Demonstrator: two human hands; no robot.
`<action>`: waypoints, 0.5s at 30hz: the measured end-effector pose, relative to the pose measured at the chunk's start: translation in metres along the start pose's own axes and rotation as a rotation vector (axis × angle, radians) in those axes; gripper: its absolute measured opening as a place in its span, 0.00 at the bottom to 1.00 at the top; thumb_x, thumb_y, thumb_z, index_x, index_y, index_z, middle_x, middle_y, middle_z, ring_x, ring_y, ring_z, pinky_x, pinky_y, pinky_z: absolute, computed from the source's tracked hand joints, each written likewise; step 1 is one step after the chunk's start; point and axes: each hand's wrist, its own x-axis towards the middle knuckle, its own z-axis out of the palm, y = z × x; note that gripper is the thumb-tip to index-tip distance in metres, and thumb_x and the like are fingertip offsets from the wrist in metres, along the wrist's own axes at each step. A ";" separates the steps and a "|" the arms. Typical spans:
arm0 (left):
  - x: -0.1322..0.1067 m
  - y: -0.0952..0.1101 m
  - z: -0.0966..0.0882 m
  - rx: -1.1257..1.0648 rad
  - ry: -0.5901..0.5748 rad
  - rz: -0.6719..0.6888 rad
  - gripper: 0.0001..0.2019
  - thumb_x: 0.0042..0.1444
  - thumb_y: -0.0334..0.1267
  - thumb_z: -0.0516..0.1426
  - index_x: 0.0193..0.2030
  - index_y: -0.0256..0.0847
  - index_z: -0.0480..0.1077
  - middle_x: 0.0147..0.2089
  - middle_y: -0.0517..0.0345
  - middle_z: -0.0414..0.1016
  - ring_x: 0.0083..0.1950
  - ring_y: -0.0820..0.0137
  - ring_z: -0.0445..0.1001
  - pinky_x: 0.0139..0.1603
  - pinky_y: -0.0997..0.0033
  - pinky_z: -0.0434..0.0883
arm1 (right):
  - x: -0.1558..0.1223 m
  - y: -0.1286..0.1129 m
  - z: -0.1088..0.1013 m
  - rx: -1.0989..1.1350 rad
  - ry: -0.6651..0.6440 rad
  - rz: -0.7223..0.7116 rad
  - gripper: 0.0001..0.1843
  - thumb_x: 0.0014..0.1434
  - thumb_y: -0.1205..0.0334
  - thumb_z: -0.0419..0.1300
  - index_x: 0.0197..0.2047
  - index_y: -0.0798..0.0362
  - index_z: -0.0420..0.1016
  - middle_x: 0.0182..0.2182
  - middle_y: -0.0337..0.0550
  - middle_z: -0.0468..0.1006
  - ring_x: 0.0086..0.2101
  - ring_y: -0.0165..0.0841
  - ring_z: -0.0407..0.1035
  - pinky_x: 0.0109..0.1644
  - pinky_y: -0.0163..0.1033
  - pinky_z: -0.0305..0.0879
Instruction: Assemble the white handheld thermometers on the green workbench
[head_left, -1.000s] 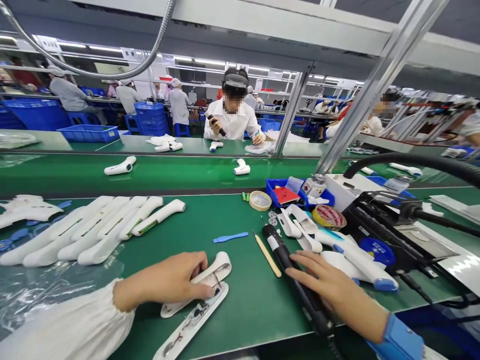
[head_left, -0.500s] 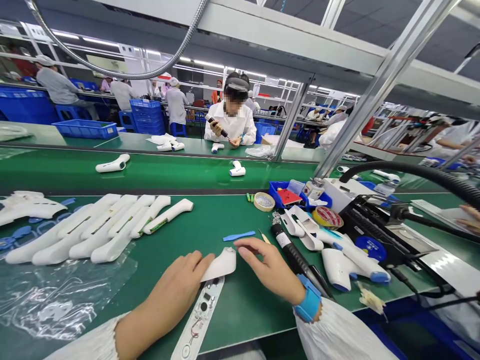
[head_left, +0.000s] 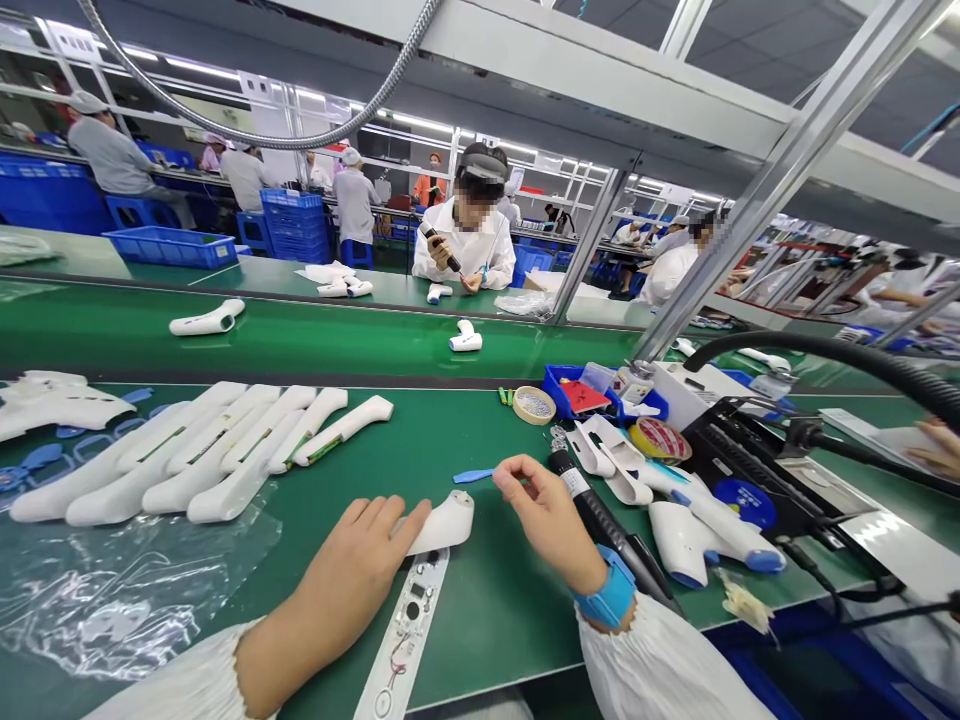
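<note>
- Left hand: closed over the handle of a white, curved plastic shell, whose broad end points away from the person, above the green worktop.
- Long, narrow white plastic half with electronic parts and red wires: on the worktop, its far end just under or against the shell — contact can't be made out.
- Right hand: thumb and fingertips drawn together at the near-right end of a flat blue plastic stick; whether they grip it, I cannot tell.
- Black cylindrical tool with a white label: just right of that hand.
- 2 small green cylinders: beside a round tan-rimmed dish.
- White curved shells with green strips: lined up at left.
</note>
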 end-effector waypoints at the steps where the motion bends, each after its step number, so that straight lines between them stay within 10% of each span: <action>1: 0.000 0.000 0.001 -0.002 0.000 -0.005 0.22 0.55 0.18 0.43 0.52 0.38 0.65 0.36 0.52 0.70 0.35 0.66 0.68 0.37 0.66 0.61 | -0.002 -0.001 -0.002 0.006 0.006 0.013 0.12 0.58 0.54 0.52 0.31 0.53 0.67 0.26 0.36 0.66 0.25 0.27 0.60 0.28 0.33 0.57; 10: -0.001 0.003 -0.003 0.005 -0.015 0.015 0.21 0.57 0.22 0.43 0.53 0.40 0.65 0.38 0.50 0.71 0.36 0.65 0.69 0.40 0.63 0.61 | -0.003 -0.009 0.011 0.024 -0.173 -0.001 0.08 0.55 0.58 0.56 0.28 0.53 0.67 0.27 0.37 0.68 0.29 0.28 0.61 0.33 0.34 0.60; 15: 0.003 0.001 -0.005 -0.074 -0.092 -0.080 0.24 0.54 0.20 0.42 0.52 0.42 0.66 0.38 0.51 0.71 0.36 0.64 0.69 0.37 0.64 0.64 | -0.010 -0.011 0.007 0.162 0.018 -0.003 0.11 0.58 0.55 0.52 0.28 0.53 0.64 0.23 0.34 0.62 0.25 0.27 0.57 0.30 0.33 0.58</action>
